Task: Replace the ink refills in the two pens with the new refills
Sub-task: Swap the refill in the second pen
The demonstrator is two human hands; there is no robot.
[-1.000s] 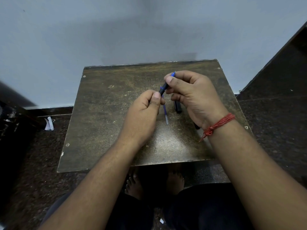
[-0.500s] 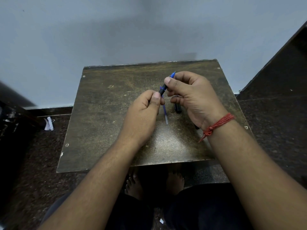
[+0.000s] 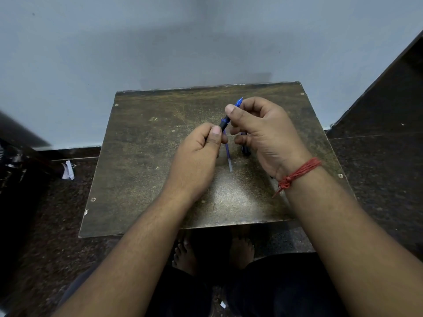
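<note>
Both hands hold one blue pen (image 3: 225, 123) above the middle of the small brown table (image 3: 142, 161). My left hand (image 3: 196, 154) pinches its dark lower barrel between thumb and fingers. My right hand (image 3: 261, 133) grips the upper part, and the blue tip (image 3: 239, 102) pokes out above the thumb. A thin blue refill (image 3: 228, 156) lies on the table just below the hands. A second dark pen (image 3: 246, 149) lies beside it, partly hidden under my right hand.
The table stands against a pale wall, on a dark speckled floor. My bare feet (image 3: 185, 252) show under the front edge. A scrap of white paper (image 3: 68, 170) lies on the floor to the left, near a dark object.
The hands stay almost where they were; my right hand has shifted its grip slightly on the pen's upper part. The refill and second pen on the table have not moved.
</note>
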